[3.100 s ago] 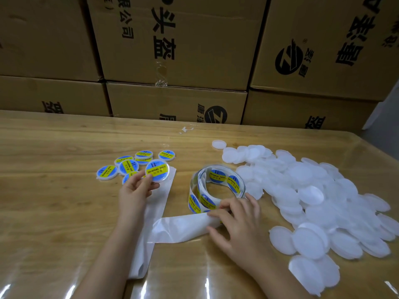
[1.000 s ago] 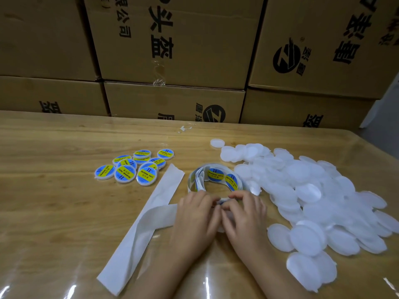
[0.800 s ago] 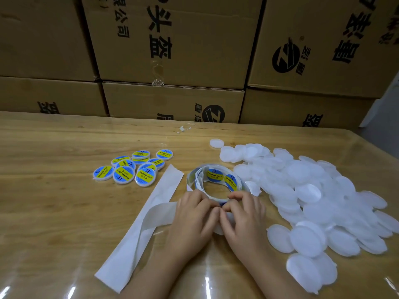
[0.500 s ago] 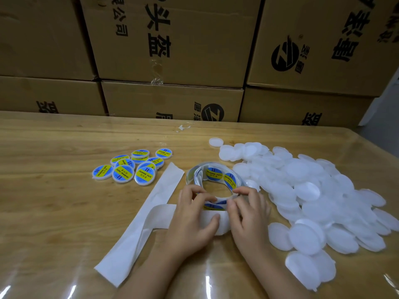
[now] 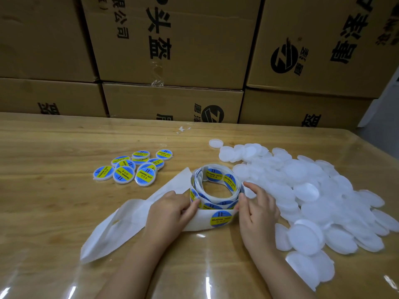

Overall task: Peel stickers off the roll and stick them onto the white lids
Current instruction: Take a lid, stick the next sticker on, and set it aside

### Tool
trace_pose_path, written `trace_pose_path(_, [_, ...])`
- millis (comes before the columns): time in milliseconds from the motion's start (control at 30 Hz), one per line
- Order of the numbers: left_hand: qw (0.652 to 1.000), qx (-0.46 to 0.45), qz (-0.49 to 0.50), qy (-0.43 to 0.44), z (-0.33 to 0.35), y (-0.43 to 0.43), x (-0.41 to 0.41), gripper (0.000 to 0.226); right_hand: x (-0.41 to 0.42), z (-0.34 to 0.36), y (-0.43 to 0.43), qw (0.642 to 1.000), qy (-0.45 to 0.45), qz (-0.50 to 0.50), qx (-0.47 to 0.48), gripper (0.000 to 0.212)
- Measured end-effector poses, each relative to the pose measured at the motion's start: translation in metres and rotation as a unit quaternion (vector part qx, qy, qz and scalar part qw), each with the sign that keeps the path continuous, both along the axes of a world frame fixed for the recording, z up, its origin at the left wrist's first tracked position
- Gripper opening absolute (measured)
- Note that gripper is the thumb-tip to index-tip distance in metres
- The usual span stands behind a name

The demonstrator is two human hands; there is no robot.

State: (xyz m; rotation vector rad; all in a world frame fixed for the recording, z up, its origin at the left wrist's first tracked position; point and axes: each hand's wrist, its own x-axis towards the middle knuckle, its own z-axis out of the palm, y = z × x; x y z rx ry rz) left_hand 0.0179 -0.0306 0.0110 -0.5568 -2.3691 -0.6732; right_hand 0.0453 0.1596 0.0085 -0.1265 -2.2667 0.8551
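Between both hands (image 5: 172, 210), blue-yellow sticker (image 5: 220, 218) on white backing (image 5: 129, 221).

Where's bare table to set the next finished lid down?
Bare table left of the stickered lids and the backing strip; also the far band between those lids and the boxes. Crowded: white lids fill the right side; the roll, left hand and right hand take the middle.

The stickers (image 5: 220, 219) on the roll (image 5: 218, 200) are blue with a yellow band and dark, seemingly black, lettering. Lids (image 5: 302, 190) toward the tabletop's (image 5: 54, 201) right edge are plain translucent white. The tabletop is pale wood-grain.
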Motion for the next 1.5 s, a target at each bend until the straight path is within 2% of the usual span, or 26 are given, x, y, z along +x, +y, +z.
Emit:
trace_pose_path(133, [0.989,-0.133,0.061,0.035,0.005,0.001,-0.002,0.041,0.001,0.0,0.0,0.999,-0.02,-0.013,0.026,0.052])
trace_pose_path(200, [0.981,-0.163,0.096,0.032,0.008,0.007,0.002,0.036,0.002,-0.002,0.0,0.999,-0.02,-0.015,0.043,0.038])
trace_pose_path(233, [0.983,-0.16,0.082,0.028,0.009,0.011,0.005,0.035,0.001,-0.003,0.0,0.999,-0.022,-0.012,0.047,0.032])
trace_pose_path(333, [0.994,-0.106,-0.026,-0.013,0.008,0.02,0.012,0.033,0.0,-0.004,0.0,0.999,-0.029,-0.003,0.045,0.02])
trace_pose_path(433, [0.987,-0.055,-0.113,-0.096,0.005,0.021,0.015,0.031,-0.001,-0.005,0.002,0.999,-0.035,-0.009,0.029,0.023])
trace_pose_path(533, [0.973,0.035,-0.146,-0.176,0.0,0.017,0.013,0.022,-0.001,-0.003,0.003,1.0,-0.026,-0.016,-0.007,0.028])
trace_pose_path(633, [0.944,0.119,-0.16,-0.262,-0.002,0.015,0.009,0.021,0.002,0.005,0.002,0.999,-0.012,-0.028,-0.032,0.023])
trace_pose_path(667, [0.934,0.132,-0.163,-0.288,-0.002,0.015,0.008,0.021,0.003,0.007,0.002,0.999,-0.01,-0.042,-0.004,0.017])
trace_pose_path(733, [0.92,0.157,-0.164,-0.32,-0.003,0.015,0.006,0.019,0.008,0.01,0.005,0.986,-0.03,-0.093,0.133,0.01])
trace_pose_path(767, [0.914,0.174,-0.162,-0.329,-0.003,0.015,0.005,0.018,0.01,0.01,0.007,0.971,-0.058,-0.117,0.201,0.018])
trace_pose_path(833, [0.908,0.204,-0.154,-0.332,-0.003,0.014,0.003,0.016,0.015,0.012,0.01,0.941,-0.132,-0.152,0.271,0.03])
trace_pose_path(933, [0.907,0.214,-0.151,-0.33,-0.003,0.014,0.002,0.015,0.018,0.016,0.015,0.922,-0.183,-0.198,0.279,0.034])
trace_pose_path(1067, [0.913,0.2,-0.145,-0.326,-0.004,0.013,0.001,0.018,0.02,0.013,0.017,0.907,-0.238,-0.186,0.294,0.029])
trace_pose_path(1133, [0.912,0.2,-0.143,-0.327,-0.004,0.013,0.0,0.017,0.02,0.01,0.019,0.875,-0.321,-0.179,0.315,0.017])
trace_pose_path(1167, [0.913,0.2,-0.143,-0.327,-0.004,0.013,0.0,0.017,0.019,0.007,0.021,0.867,-0.336,-0.182,0.32,0.022])
trace_pose_path(1300, [0.914,0.196,-0.146,-0.323,-0.005,0.013,0.0,0.017,0.017,0.006,0.022,0.872,-0.314,-0.131,0.352,0.042])
trace_pose_path(1500, [0.917,0.192,-0.15,-0.317,-0.007,0.013,-0.001,0.019,0.019,0.013,0.018,0.875,-0.306,-0.102,0.361,0.042])
